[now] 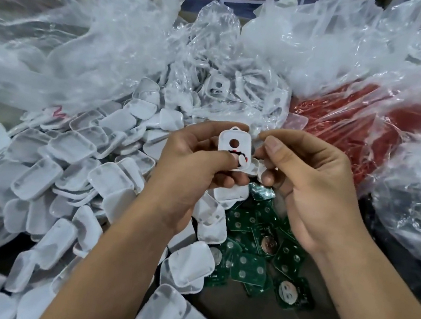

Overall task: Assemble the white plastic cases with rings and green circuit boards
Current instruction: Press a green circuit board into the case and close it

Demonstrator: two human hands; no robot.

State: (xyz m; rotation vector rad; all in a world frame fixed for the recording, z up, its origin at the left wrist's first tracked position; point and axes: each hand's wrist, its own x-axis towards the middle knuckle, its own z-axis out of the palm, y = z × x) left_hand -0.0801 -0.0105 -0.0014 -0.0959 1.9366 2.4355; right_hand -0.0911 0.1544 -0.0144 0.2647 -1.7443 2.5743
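Noted crumpled clear plastic bags (128,46) heaped behind the held case, one over something red (347,117) to its right. Spread left of and below the held case: heap of white rounded-square plastic case shells (71,166), most hollow side down. Directly beneath the held case: loose scatter of green circuit boards (251,263) with round silver contacts.

Left hand (191,167) curled round one white plastic case half with a round hole and a small loop at its top (233,146), thumb pressed across its lower face over a red-and-black mark. Right hand (309,185) just right of the held case, thumb and forefinger pinched near its right edge; small white pieces (256,166) tucked against the fingers, possibly rings, too small to tell.

Judged light, thin-walled and stiff, smooth enough to slip; likely to crack or whiten if squeezed across the open face. Best taken by the side walls, thumb on the flat face. Boards best taken by the edges, off the contacts.
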